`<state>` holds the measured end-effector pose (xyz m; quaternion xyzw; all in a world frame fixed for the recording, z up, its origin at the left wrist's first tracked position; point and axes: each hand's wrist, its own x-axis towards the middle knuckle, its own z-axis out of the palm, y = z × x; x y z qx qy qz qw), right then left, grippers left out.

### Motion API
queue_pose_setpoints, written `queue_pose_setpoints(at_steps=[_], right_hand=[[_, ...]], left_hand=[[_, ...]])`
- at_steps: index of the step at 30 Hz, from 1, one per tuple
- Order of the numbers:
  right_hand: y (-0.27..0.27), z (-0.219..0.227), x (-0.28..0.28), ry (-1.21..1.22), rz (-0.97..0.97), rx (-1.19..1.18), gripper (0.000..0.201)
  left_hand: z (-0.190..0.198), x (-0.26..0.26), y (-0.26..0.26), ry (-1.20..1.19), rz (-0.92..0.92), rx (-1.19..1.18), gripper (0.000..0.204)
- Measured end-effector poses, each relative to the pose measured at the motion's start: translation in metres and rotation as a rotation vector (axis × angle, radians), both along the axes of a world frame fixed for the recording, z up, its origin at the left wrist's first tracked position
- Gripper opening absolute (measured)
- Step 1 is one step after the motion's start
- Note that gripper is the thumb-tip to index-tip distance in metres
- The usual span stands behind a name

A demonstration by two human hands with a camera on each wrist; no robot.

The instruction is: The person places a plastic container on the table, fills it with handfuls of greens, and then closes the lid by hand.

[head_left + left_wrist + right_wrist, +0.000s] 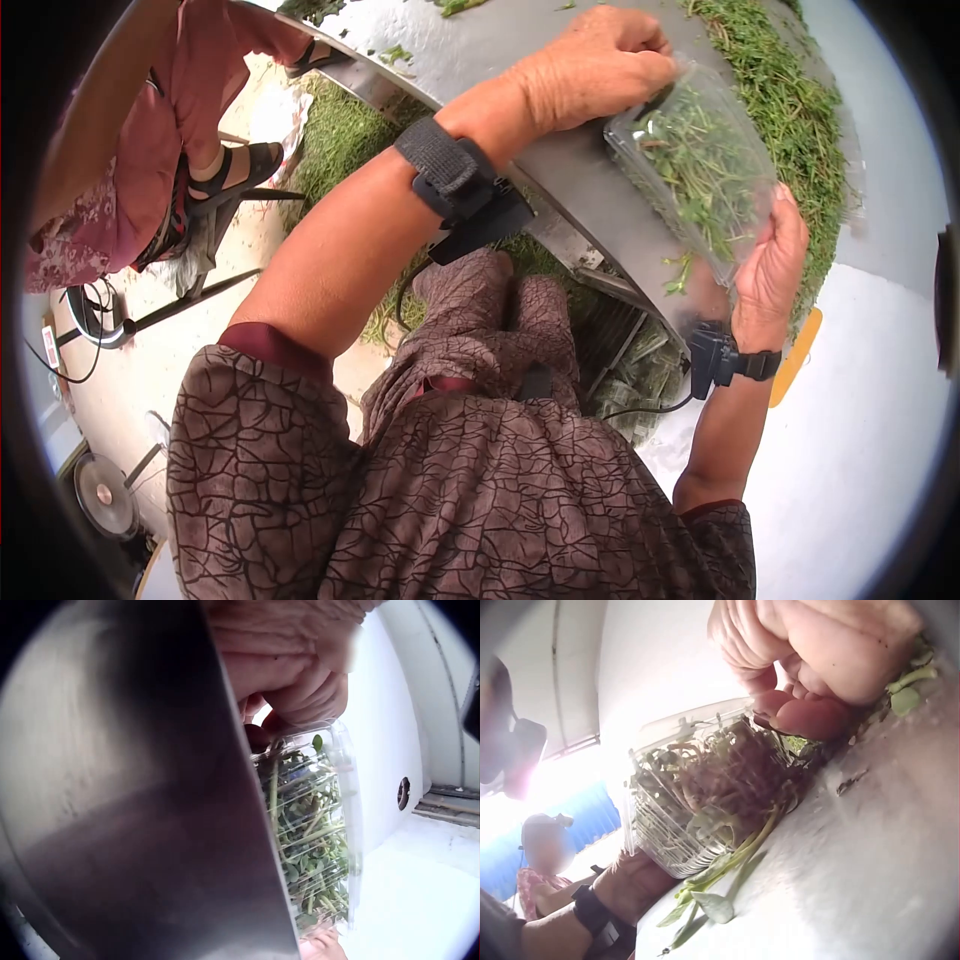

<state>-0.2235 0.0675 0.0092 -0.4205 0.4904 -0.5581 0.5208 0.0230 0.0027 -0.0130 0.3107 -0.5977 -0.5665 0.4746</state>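
Observation:
A clear plastic box (700,165) filled with leafy green stems is between my two hands, over the metal table. My left hand (600,70) pinches its far-left end with curled fingers; in the left wrist view these fingers bend over the top edge of the box (311,832). At the opposite end, my right hand (775,260) grips the box, thumb and fingertip at its corner in the right wrist view. A few stems (727,892) stick out under the box's edge onto the tabletop. Stems inside the box show through its ribbed wall.
Loose greens (790,120) lie heaped along the table's (560,175) far side. More greens (345,150) are piled below its left edge. Another person's sandalled foot (235,170) rests at the left, near a fan-like round object (105,495). Clear boxes (645,380) sit beneath the table.

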Motion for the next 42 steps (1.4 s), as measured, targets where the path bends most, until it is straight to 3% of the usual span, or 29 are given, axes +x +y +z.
queue_pose_setpoints(at_steps=[9, 11, 19, 21, 38, 42], right_hand=[[0.0, 0.003, 0.006, 0.042, -0.01, 0.005, 0.013], [0.0, 0.002, 0.006, 0.06, 0.001, 0.002, 0.015], [0.003, 0.001, 0.011, 0.057, -0.002, 0.011, 0.017], [0.003, 0.0, 0.01, 0.034, 0.027, 0.012, 0.018], [0.002, 0.003, 0.015, 0.066, -0.007, 0.014, 0.015], [0.001, 0.002, 0.015, 0.045, -0.002, 0.001, 0.019]], left_hand=[[-0.001, 0.003, -0.001, -0.011, -0.011, 0.023, 0.021], [0.004, 0.007, 0.001, -0.223, 0.07, -0.073, 0.022], [0.005, 0.009, 0.003, -0.254, 0.095, -0.129, 0.021], [0.004, 0.009, 0.003, -0.183, 0.059, 0.011, 0.019], [0.008, 0.006, 0.006, -0.061, 0.033, 0.047, 0.017], [0.016, 0.011, 0.013, -0.22, 0.104, -0.009, 0.024]])
